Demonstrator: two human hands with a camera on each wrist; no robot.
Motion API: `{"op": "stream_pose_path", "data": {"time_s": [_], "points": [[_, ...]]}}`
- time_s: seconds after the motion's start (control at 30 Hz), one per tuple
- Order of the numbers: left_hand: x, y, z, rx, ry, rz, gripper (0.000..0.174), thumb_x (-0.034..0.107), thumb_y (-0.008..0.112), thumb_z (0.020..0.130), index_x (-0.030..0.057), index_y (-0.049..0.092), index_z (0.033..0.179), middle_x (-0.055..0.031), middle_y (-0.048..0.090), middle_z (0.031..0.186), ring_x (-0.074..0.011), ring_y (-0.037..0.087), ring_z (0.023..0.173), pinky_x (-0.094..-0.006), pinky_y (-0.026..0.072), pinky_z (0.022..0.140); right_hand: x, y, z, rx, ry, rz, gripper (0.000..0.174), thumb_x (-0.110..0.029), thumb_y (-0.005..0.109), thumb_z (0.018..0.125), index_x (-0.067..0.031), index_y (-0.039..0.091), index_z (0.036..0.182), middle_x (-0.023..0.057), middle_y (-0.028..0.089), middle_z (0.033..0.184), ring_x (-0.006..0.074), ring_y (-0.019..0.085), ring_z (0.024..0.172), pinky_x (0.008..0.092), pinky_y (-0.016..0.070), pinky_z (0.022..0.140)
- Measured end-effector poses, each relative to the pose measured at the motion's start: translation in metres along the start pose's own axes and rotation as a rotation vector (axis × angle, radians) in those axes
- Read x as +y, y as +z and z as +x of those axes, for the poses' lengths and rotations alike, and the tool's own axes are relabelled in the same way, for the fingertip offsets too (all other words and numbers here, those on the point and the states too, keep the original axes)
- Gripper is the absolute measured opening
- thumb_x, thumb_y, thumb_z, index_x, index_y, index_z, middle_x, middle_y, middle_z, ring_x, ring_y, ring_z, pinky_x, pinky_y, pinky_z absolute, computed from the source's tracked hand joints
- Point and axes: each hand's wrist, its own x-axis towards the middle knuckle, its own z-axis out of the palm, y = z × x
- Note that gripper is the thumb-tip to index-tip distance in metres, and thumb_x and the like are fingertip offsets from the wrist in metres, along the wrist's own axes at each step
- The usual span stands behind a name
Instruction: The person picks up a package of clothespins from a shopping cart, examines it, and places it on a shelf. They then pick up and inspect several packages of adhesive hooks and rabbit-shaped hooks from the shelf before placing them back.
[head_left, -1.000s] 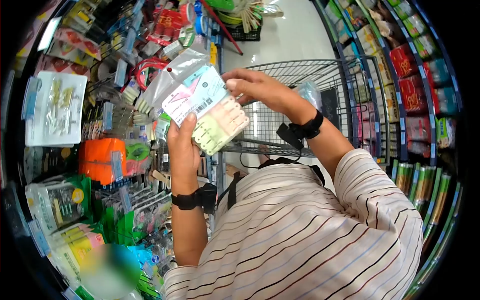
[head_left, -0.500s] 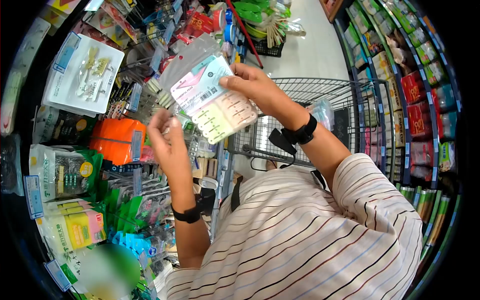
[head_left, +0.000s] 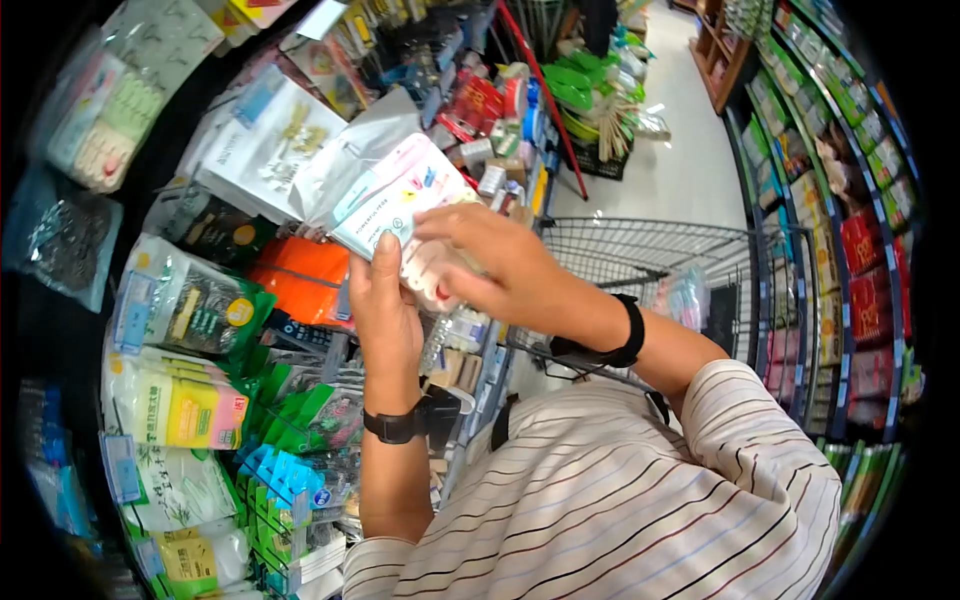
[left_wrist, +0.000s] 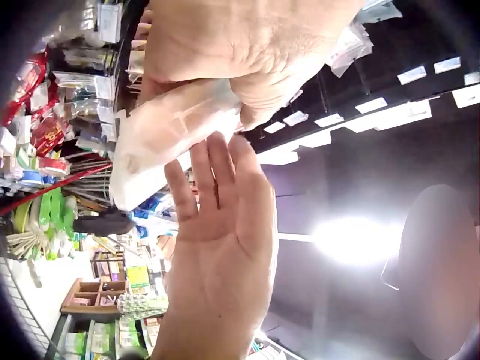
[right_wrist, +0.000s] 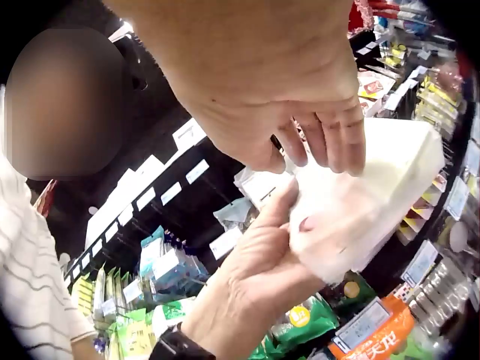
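A pack of clothes pegs point(head_left: 380, 210), in a clear plastic bag with a printed white card, is tilted in front of the chest. Pale pegs show at its lower end, partly covered by fingers. My left hand point(head_left: 385, 320) grips its near edge, thumb on the front and the other fingers behind. Over the pack's right side lies my right hand point(head_left: 510, 270), its fingertips touching the front. In the left wrist view this right hand point(left_wrist: 221, 262) shows its palm, with fingers stretched toward the pack point(left_wrist: 139, 157). From the right wrist, the left thumb presses the pack point(right_wrist: 405, 157).
A wire shopping cart point(head_left: 640, 250) stands to the right, with a plastic-wrapped item point(head_left: 683, 295) inside. Shelves of hanging packs, among them an orange one point(head_left: 300, 280), crowd the left side. Another shelf point(head_left: 850, 240) lines the right of the aisle floor point(head_left: 690, 130).
My left hand, off the pack half a second ago, now grips it again. The pack is turned to show another printed side. The right hand has shifted over its front, and the head view has swung left.
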Motion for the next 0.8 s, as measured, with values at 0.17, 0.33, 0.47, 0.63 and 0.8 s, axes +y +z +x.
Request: {"op": "stream_pose_path", "data": {"time_s": [0.17,0.33,0.47,0.63,0.8], "points": [[0.052,-0.008,0.006,-0.019,0.053,-0.028,0.044,0.025,0.055,0.101,-0.0022,0.045,0.135,-0.0137,0.061,0.126,-0.0205,0.064,0.111,-0.0343,0.0534,0.094,0.007,-0.027,0.058,0.14,0.068,0.174,0.027,-0.01,0.064,0.089,0.0022,0.06,0.113,0.0143,0.066,0.104,0.021,0.066,0.095,0.0322,0.0533,0.08],[0.105,-0.013,0.015,-0.038,0.104,-0.023,0.04,0.025,0.054,0.103,-0.0029,0.049,0.131,-0.0129,0.061,0.127,-0.0197,0.063,0.112,-0.0347,0.0526,0.097,0.008,-0.028,0.111,-0.065,0.2,0.459,0.059,-0.037,0.067,0.093,0.0078,0.051,0.129,0.0199,0.063,0.118,0.0241,0.062,0.107,0.0347,0.0506,0.089],[0.134,-0.005,0.023,-0.078,0.168,0.042,0.042,0.026,0.055,0.102,-0.0018,0.049,0.133,-0.0129,0.061,0.127,-0.0205,0.063,0.113,-0.0349,0.0524,0.097,-0.006,-0.008,0.148,-0.197,0.321,0.628,0.066,-0.045,0.069,0.09,0.0082,0.053,0.127,0.0144,0.065,0.111,0.0175,0.06,0.1,0.0317,0.0493,0.082],[0.164,-0.002,0.027,-0.122,0.139,0.173,0.046,0.028,0.053,0.102,-0.0011,0.044,0.136,-0.0134,0.06,0.128,-0.0206,0.064,0.112,-0.035,0.054,0.095,-0.009,0.013,0.179,-0.224,0.242,0.898,0.05,-0.036,0.069,0.092,0.0064,0.059,0.117,0.0095,0.065,0.102,0.0138,0.059,0.092,0.0281,0.0486,0.081],[0.192,-0.002,0.037,-0.157,0.143,0.301,0.048,0.035,0.054,0.101,-0.0006,0.046,0.133,-0.0147,0.062,0.123,-0.0216,0.066,0.107,-0.0359,0.0562,0.09,-0.019,0.012,0.203,-0.198,0.165,0.888,0.041,-0.031,0.068,0.093,0.0054,0.061,0.11,0.0083,0.064,0.098,0.0123,0.059,0.091,0.0274,0.0488,0.08]]}}
